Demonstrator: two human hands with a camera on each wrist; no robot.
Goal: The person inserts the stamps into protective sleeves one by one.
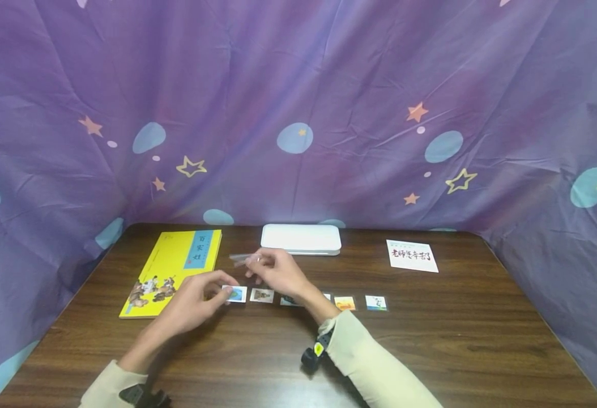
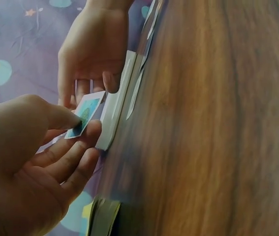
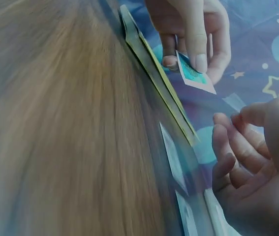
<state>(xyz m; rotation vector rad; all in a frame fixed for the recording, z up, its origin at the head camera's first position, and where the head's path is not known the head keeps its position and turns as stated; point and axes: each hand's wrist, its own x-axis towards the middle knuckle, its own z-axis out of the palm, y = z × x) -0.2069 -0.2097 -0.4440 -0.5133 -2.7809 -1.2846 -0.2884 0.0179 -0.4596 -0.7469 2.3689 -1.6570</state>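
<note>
My left hand [image 1: 196,299] pinches a small stamp-like picture card [image 1: 238,294] between thumb and fingers. The card has a white border and a blue-green picture, seen raised off the table in the left wrist view. Close by on the right, my right hand [image 1: 281,276] pinches a small clear plastic sleeve [image 3: 234,102] between thumb and index finger. Its other fingers are bent. Card and sleeve are apart. Below and right of the hands, similar small picture cards lie in a row, among them a brown one [image 1: 262,295]; the right forearm partly covers the row.
A yellow book [image 1: 150,272] lies at the left. At the back middle stands a white flat case [image 1: 301,239]. A white card with dark red writing [image 1: 412,263] lies at the back right. An orange card [image 1: 345,303] and a green-blue card [image 1: 376,303] end the row.
</note>
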